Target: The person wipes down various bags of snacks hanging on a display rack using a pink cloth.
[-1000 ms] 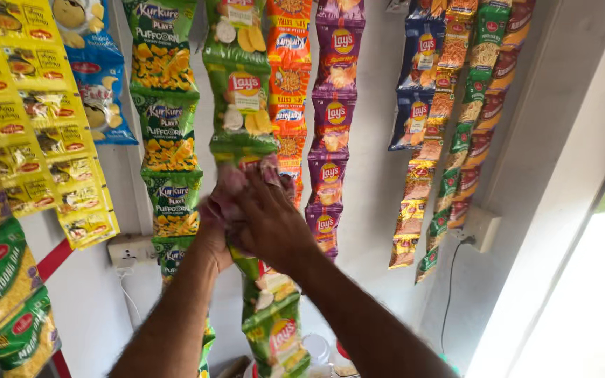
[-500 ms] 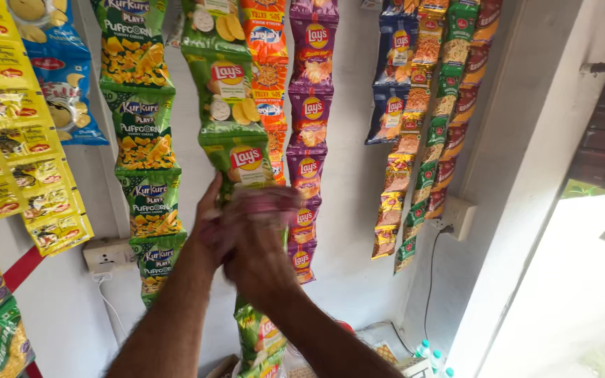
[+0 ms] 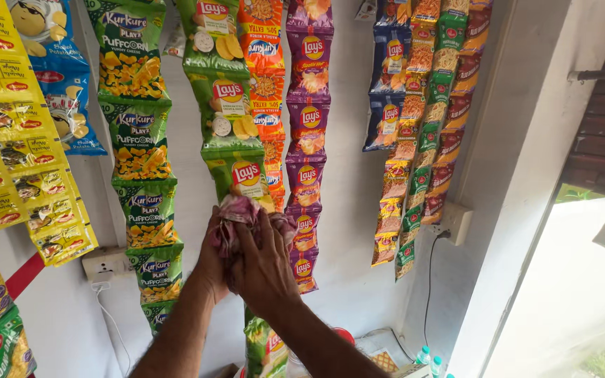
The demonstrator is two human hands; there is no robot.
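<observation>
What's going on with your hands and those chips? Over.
Left hand and right hand both clutch a pink cloth against the green chip packet strip. Nothing blocking. Over.

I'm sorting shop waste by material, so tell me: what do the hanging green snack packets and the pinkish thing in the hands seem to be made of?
Green snack packets: probably thin plastic film, glossy; they show sheen, crinkles and sealed seams between packets.
Pinkish cloth: looks like soft woven fabric, matte and faded; it bunches in loose folds under the left hand and right hand, both pressing it against the strip.
</observation>
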